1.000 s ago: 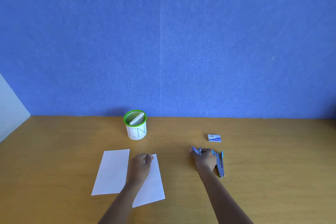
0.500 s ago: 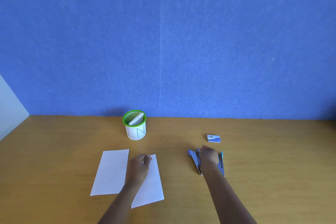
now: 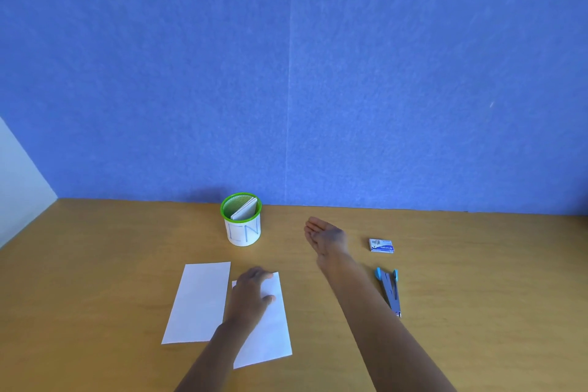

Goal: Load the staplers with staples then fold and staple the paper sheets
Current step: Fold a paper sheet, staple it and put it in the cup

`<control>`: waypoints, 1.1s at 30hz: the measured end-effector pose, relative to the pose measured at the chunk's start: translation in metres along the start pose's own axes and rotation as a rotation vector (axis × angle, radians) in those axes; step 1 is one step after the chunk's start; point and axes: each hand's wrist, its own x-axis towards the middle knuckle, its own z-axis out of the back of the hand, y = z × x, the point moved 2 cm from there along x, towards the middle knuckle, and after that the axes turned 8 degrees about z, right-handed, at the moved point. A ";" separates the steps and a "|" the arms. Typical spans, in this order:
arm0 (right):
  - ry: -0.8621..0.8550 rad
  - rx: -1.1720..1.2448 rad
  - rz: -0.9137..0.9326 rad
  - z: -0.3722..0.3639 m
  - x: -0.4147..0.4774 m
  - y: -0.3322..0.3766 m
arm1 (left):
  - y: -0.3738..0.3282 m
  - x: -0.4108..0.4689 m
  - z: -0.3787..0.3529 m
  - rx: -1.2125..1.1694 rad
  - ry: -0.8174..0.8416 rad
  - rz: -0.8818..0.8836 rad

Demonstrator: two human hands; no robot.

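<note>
Right hand (image 3: 324, 237) flat, empty | left hand (image 3: 253, 291) presses sheet (image 3: 270, 337) | cup (image 3: 243, 232) reads "IN"

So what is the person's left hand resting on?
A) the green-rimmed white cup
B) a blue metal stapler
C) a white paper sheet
C: the left hand lies on the right-hand white paper sheet, well apart from the green-rimmed white cup.

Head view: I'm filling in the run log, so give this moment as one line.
left hand resting on right sheet | right hand open, palm up, empty | staplers lying unheld | staple box unheld
</note>
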 end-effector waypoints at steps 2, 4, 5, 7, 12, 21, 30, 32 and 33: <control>0.061 -0.027 0.006 -0.019 -0.002 0.005 | 0.001 0.003 -0.001 0.009 0.005 -0.004; 0.070 0.010 0.012 -0.038 -0.008 0.018 | 0.002 0.006 -0.001 0.018 0.011 -0.008; 0.111 0.012 -0.002 -0.045 -0.007 0.017 | 0.002 0.007 0.000 0.023 0.014 -0.012; 0.169 0.017 -0.014 -0.060 -0.007 0.020 | 0.003 0.012 0.001 0.038 0.028 -0.019; 0.315 0.112 -0.080 -0.080 -0.003 0.017 | 0.004 0.022 0.006 0.047 0.084 -0.003; 0.482 0.315 -0.121 -0.087 -0.006 0.020 | 0.001 0.028 0.010 0.118 0.113 -0.007; 0.446 0.188 -0.102 -0.139 0.019 0.019 | 0.002 0.032 0.009 0.154 0.135 -0.001; 0.429 0.139 -0.122 -0.147 0.023 0.015 | 0.002 0.033 0.009 0.146 0.144 0.011; 0.424 0.115 -0.124 -0.150 0.024 0.013 | 0.001 0.033 0.010 0.141 0.147 0.021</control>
